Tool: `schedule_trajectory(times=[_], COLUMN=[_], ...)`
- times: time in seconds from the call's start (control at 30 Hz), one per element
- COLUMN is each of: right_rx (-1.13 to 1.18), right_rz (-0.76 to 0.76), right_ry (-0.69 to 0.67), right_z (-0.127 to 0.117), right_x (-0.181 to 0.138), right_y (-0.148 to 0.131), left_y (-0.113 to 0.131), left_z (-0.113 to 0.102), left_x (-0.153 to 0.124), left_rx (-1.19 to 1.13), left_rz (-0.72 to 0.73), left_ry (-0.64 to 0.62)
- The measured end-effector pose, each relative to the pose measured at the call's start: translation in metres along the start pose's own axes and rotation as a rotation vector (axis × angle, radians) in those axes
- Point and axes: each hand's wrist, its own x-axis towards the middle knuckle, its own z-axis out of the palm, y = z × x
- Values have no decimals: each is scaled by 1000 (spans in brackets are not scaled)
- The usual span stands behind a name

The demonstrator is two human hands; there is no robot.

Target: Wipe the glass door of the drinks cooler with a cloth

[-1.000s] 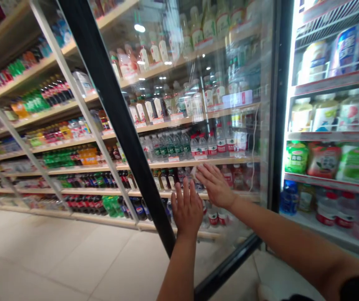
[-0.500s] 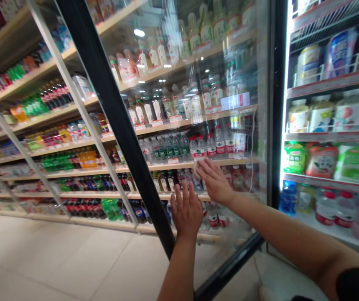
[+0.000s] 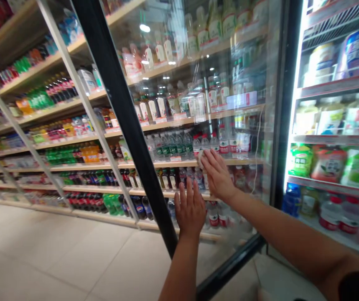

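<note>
A glass door (image 3: 179, 96) with a black frame stands swung open before me, tilted in the view. My left hand (image 3: 191, 209) lies flat against the lower glass, fingers spread, close to the frame's left upright. Higher and to the right, my right hand (image 3: 218, 173) presses a small pale cloth (image 3: 200, 159) to the glass. Only the cloth's edge shows beside the fingertips; the rest is hidden under them. Faint streaks and reflections of lights mark the pane.
Behind the glass and to the left run wooden shelves (image 3: 82, 169) full of bottled drinks. On the right a lit refrigerator (image 3: 332, 140) holds bottles and pouches on wire racks. Pale floor tiles (image 3: 57, 251) spread below. The door's black bottom rail (image 3: 229, 267) slants across the foreground.
The view has shifted slightly, so the door and shelves sit a little further right. My right hand with the cloth has moved slightly up the glass; my left hand stays flat on it.
</note>
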Motion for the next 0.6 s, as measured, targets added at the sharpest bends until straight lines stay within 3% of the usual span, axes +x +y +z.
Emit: schedule_trajectory(times=[0.1,0.27,0.47,0.6], right_rx=[6,-28,-42,-45], right_rz=[-8,-90,-46,-67], right_ry=[18,-45,-66,-65], right_z=[2,6,-2,2], right_x=[10,-35,18,-1], right_y=[-3,-6,-19,-21], left_y=[1,1,1,1], left_z=[-2,-2,0,-1], left_x=[0,-2,-4,-4], left_rx=[-7,-10,18,10], left_rz=[-11,-4,-1,9], left_ry=[3,-3,-14,5])
